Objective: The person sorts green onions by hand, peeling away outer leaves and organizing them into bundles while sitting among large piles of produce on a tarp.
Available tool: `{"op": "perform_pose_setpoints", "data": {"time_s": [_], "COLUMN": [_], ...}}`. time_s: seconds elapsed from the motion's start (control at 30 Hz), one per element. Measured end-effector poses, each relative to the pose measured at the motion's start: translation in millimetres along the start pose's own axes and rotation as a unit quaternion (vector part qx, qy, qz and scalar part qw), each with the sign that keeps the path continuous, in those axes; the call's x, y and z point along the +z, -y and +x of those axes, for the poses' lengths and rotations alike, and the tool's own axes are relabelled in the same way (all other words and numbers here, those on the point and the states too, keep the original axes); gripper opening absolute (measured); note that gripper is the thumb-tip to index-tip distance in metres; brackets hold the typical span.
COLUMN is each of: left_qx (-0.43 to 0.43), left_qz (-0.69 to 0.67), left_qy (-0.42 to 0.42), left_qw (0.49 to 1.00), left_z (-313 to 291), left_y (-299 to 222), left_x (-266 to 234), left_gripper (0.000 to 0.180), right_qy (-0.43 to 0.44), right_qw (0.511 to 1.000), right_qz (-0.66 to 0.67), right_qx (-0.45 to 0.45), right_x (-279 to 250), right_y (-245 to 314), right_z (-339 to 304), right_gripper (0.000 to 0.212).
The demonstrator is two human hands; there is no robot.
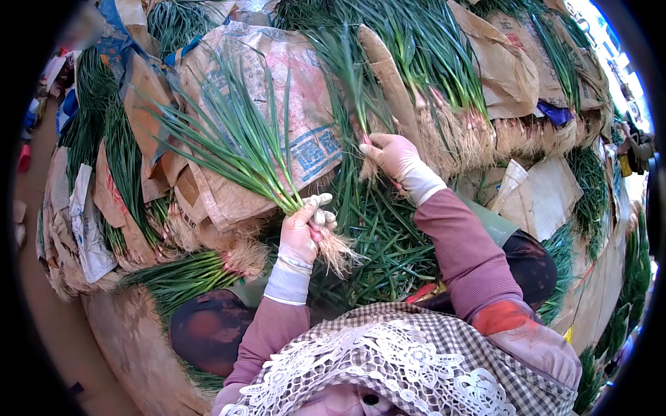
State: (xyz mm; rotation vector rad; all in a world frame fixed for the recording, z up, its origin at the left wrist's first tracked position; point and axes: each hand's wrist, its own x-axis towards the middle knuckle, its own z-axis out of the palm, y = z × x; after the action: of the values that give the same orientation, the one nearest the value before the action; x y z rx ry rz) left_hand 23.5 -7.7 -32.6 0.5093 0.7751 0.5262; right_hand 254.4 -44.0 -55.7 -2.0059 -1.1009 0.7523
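Observation:
My left hand (302, 232), in a pale glove, is closed round the lower stems of a bunch of scallions (253, 159). Their green leaves fan out to the upper left, and the pale stringy roots (338, 251) stick out below the fist. To the right and farther off, my right hand (397, 158), also gloved, pinches a few scallions (359, 104) low on their stems. Those leaves point away from me and are slightly blurred. The exact number of stalks in either hand cannot be made out.
A printed paper sack (267, 90) covers scallions behind my left hand. Rooted scallions (444, 69) lie in a row at the far right beside a brown paper flap (388, 73). Loose green leaves (381, 243) spread between my knees. Another bundle (187, 274) lies by my left knee.

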Motion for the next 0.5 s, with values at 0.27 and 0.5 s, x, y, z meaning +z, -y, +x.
{"op": "perform_pose_setpoints", "data": {"time_s": [0.27,0.5], "left_qx": [-0.004,-0.012], "left_qz": [0.048,0.134], "left_qy": [0.038,0.102], "left_qw": [0.998,0.986], "left_z": [8,2], "left_y": [17,19], "left_x": [4,-9], "left_gripper": [0.032,0.024], "right_qy": [0.148,0.177], "right_qw": [0.943,0.908], "right_qz": [-0.272,0.35], "right_qx": [-0.119,0.147], "right_x": [26,31], "right_y": [74,48], "right_z": [-85,-54], "right_gripper": [0.032,0.039]}}
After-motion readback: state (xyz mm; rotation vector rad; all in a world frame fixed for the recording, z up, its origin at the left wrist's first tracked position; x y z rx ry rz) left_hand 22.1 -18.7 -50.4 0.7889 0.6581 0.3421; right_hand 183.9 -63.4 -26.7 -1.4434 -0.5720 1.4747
